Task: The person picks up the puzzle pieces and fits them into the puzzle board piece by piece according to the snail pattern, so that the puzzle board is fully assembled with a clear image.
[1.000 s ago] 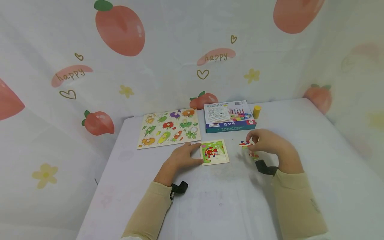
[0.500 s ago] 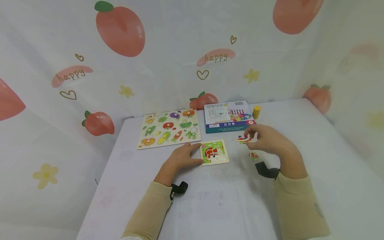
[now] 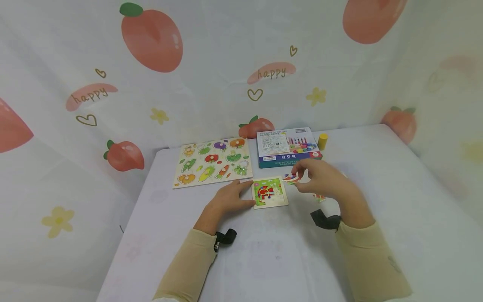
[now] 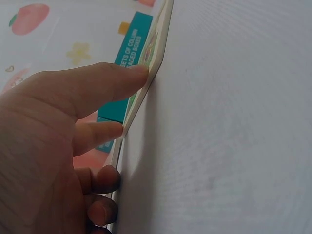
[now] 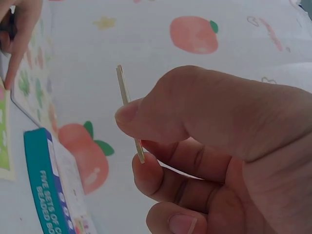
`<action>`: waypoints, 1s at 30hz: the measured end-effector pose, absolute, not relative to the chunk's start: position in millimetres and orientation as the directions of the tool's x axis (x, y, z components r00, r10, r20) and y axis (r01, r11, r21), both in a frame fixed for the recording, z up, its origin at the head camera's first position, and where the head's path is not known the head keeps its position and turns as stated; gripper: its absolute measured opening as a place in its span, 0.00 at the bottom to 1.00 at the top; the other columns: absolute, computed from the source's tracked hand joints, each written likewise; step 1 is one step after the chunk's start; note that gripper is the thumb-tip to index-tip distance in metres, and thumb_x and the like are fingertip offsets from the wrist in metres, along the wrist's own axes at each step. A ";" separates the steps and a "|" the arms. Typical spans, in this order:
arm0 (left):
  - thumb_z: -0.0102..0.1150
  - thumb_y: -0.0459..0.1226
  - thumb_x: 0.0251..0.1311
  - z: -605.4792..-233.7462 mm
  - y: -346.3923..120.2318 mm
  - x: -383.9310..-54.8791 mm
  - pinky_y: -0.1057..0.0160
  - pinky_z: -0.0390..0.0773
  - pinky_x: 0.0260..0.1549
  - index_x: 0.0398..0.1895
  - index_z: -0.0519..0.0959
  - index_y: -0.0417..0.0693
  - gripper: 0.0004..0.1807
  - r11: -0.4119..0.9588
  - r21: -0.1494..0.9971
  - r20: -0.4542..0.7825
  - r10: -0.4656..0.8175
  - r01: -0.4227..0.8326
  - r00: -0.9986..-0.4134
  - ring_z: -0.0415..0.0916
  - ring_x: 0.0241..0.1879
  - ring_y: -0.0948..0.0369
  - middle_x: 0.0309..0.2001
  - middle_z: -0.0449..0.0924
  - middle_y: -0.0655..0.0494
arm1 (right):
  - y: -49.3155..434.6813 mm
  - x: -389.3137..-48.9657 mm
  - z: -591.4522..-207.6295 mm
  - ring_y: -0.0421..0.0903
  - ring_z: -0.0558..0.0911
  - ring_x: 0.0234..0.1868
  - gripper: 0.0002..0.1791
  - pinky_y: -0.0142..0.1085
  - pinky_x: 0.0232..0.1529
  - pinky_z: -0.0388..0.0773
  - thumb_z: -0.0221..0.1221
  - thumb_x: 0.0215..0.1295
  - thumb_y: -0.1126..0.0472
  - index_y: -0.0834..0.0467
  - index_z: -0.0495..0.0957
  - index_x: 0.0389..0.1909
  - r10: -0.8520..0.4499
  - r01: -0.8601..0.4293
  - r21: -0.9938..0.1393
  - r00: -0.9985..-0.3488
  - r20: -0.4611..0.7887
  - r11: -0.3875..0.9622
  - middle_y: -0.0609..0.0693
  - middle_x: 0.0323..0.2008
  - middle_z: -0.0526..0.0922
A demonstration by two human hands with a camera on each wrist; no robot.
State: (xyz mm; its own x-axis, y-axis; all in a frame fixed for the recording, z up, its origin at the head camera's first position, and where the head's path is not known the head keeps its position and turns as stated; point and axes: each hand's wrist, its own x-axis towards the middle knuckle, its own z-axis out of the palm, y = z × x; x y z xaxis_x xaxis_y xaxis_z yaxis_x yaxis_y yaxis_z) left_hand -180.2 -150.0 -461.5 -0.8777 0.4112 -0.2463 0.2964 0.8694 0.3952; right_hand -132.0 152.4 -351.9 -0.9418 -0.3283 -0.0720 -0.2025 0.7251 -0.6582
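A small square puzzle board [image 3: 272, 206] with a red-and-green picture and a bare pale patch lies mid-table. My left hand [image 3: 227, 197] touches its left edge with spread thumb and index finger; in the left wrist view the thumb tip [image 4: 139, 74] rests right on the rim. My right hand [image 3: 320, 178] pinches a thin puzzle piece [image 3: 289, 179], coloured red, blue and white, just right of the board's upper right corner. Edge-on, that piece [image 5: 124, 87] shows between thumb and fingers in the right wrist view. Another puzzle piece [image 3: 319, 197] lies on the table, partly hidden below the right hand.
Behind the left hand lies a larger vegetable puzzle board [image 3: 196, 168]. A bead-set box [image 3: 281, 160] stands behind the small board, with a yellow cylinder [image 3: 322, 141] at its right. A printed curtain [image 3: 211, 84] hangs along the table's back edge.
My right hand has carried the puzzle piece leftward, from over the table at right to beside the small board. My left hand and the board have stayed in place.
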 end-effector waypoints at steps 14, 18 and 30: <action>0.61 0.62 0.62 -462.3 -147.0 -180.3 0.49 0.76 0.52 0.79 0.63 0.69 0.42 0.882 0.342 -0.244 0.418 0.326 -0.875 0.71 0.47 0.54 0.60 0.71 0.48 | 115.4 -142.1 -377.0 0.49 0.76 0.42 0.18 0.42 0.44 0.78 0.73 0.56 0.59 0.55 0.82 0.48 -0.374 -0.216 -0.613 -0.916 -0.141 0.760 0.51 0.39 0.80; 0.60 0.62 0.62 -461.3 -145.7 -179.1 0.48 0.77 0.53 0.80 0.62 0.68 0.42 0.887 0.327 -0.245 0.412 0.325 -0.877 0.71 0.48 0.52 0.62 0.70 0.46 | 108.9 -145.6 -385.0 0.50 0.76 0.43 0.18 0.44 0.47 0.79 0.73 0.57 0.60 0.55 0.82 0.48 -0.379 -0.211 -0.611 -0.911 -0.160 0.763 0.50 0.39 0.81; 0.59 0.58 0.66 -460.4 -143.7 -178.9 0.48 0.77 0.52 0.80 0.61 0.67 0.40 0.886 0.306 -0.241 0.426 0.348 -0.872 0.72 0.48 0.51 0.62 0.70 0.43 | 97.3 -156.0 -410.0 0.49 0.76 0.43 0.15 0.45 0.50 0.78 0.72 0.61 0.59 0.57 0.83 0.47 -0.358 -0.149 -0.601 -0.902 -0.243 0.785 0.49 0.38 0.80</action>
